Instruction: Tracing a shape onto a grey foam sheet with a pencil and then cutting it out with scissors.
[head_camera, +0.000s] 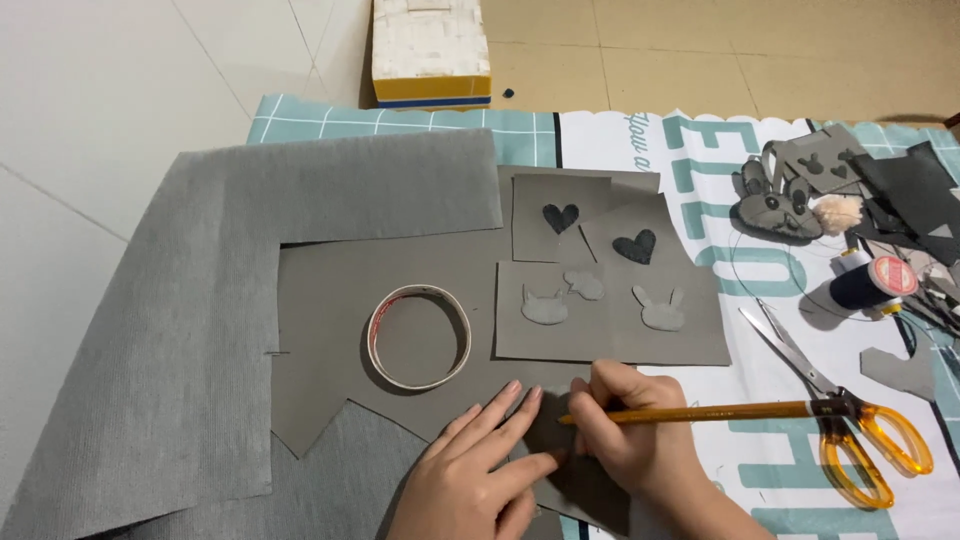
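My right hand (628, 428) grips an orange pencil (700, 411) with its tip down on a small grey piece (548, 428) lying on the grey felt sheet (330, 290). Flat beside it, my left hand (478, 470) presses that piece down with fingers spread. Just above lies a grey felt panel (610, 335) carrying light grey bunny-head cut-outs (661, 310) and two dark hearts (634, 246).
A cardboard tape ring (418, 336) sits on the felt to the left. Orange-handled scissors (850, 410) lie at right, near a dark thread spool (868, 283), a grey bunny piece (775, 205) and fabric scraps (900, 185). A yellow-and-white box (431, 50) stands on the floor behind.
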